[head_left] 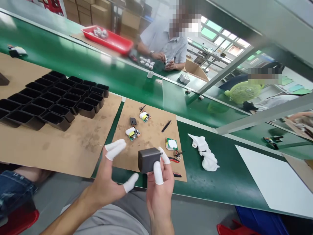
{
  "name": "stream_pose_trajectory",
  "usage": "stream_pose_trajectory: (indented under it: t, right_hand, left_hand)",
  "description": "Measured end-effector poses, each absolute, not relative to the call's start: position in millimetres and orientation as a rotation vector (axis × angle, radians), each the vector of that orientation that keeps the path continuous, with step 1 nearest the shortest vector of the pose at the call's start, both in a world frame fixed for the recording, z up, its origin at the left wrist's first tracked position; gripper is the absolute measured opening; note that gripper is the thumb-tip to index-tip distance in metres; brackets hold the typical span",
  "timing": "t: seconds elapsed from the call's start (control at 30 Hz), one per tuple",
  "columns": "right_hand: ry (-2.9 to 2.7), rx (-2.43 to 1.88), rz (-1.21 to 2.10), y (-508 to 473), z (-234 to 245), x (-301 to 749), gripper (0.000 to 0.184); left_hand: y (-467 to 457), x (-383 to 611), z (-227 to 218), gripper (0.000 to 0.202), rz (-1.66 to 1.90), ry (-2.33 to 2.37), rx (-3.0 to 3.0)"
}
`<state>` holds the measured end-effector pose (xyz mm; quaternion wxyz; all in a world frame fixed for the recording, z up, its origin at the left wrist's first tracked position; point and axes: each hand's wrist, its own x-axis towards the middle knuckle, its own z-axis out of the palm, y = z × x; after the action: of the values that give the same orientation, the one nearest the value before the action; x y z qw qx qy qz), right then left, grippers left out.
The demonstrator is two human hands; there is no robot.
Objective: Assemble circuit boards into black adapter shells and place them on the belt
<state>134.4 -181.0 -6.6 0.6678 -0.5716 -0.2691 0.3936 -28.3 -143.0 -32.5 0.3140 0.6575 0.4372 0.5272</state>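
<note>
A black plastic adapter housing (147, 160) is held up over the table's near edge, with my right hand (161, 186) closed around its right side. To the left, my left hand (107, 176) is spread wide, apart from the housing and holding nothing. White finger cots cover several of my fingertips. Beyond my hands, circuit boards with white filler lie on brown cardboard (154, 130): one board (133, 133) at left, one board (145, 116) farther back, and a green board (171, 144) at right. Red-handled pliers (174, 160) are partly hidden behind my right hand.
Rows of open black housings (56, 120) stand on the left cardboard. A black tweezer-like tool (166, 126) lies on the middle sheet. Crumpled white cloth (207, 156) rests at right. Across the green conveyor (137, 81), a person (163, 42) handles small white parts near a red tray (110, 42).
</note>
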Motion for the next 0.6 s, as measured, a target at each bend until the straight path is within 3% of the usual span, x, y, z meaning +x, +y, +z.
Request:
stream_pose_trajectory:
  t: [0.1, 0.27, 0.4, 0.6]
  right_hand:
    - [-0.883, -1.355, 0.829, -175, -13, 130, 0.063]
    - [-1.114, -1.397, 0.687, -176, -18, 131, 0.025]
    - [-1.170, -1.356, 0.828, -168, -5, 146, 0.013]
    - [-1.069, -1.280, 1.135, -150, 14, 171, 0.029]
  left_hand:
    - [-135, -22, -25, 0.073, 1.266, 1.095, 1.973]
    - [-129, -14, -32, 0.059, 1.205, 1.077, 1.897]
    - [-131, -19, -31, 0.055, 1.176, 1.052, 1.843]
    - [-126, -34, -13, 0.054, 0.845, 0.780, 1.613]
